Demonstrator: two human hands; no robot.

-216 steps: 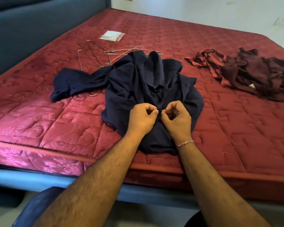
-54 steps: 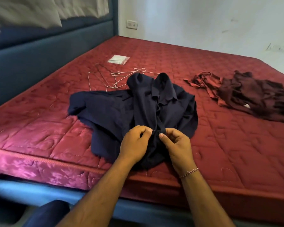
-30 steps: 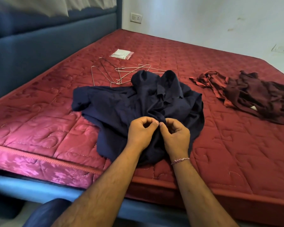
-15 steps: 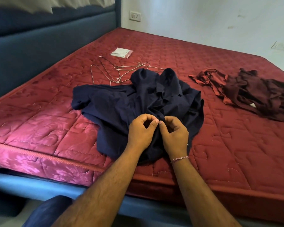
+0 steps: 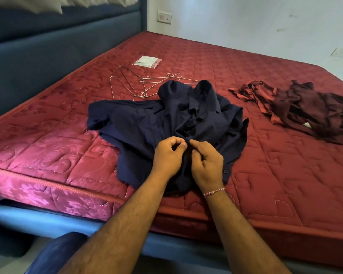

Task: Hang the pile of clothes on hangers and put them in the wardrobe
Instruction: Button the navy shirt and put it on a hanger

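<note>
A navy blue shirt (image 5: 139,125) lies crumpled on the red mattress (image 5: 285,178), collar at the far side. My left hand (image 5: 167,157) and my right hand (image 5: 207,163) meet at the shirt's front edge near me, each pinching the dark cloth between thumb and fingers. A small button shows on the fabric just right of my right hand. Several thin wire hangers (image 5: 135,84) lie tangled behind the shirt. A heap of maroon clothes (image 5: 305,107) sits at the right.
A small white plastic packet (image 5: 147,61) lies beyond the hangers. A blue padded headboard (image 5: 48,48) runs along the left. A white wall with a socket (image 5: 164,16) stands behind the bed. The blue bed frame (image 5: 48,220) edges the mattress near me.
My hands stay pinched together on the shirt front, working it with small finger motions. The shirt has bunched slightly; the view shifted a little.
</note>
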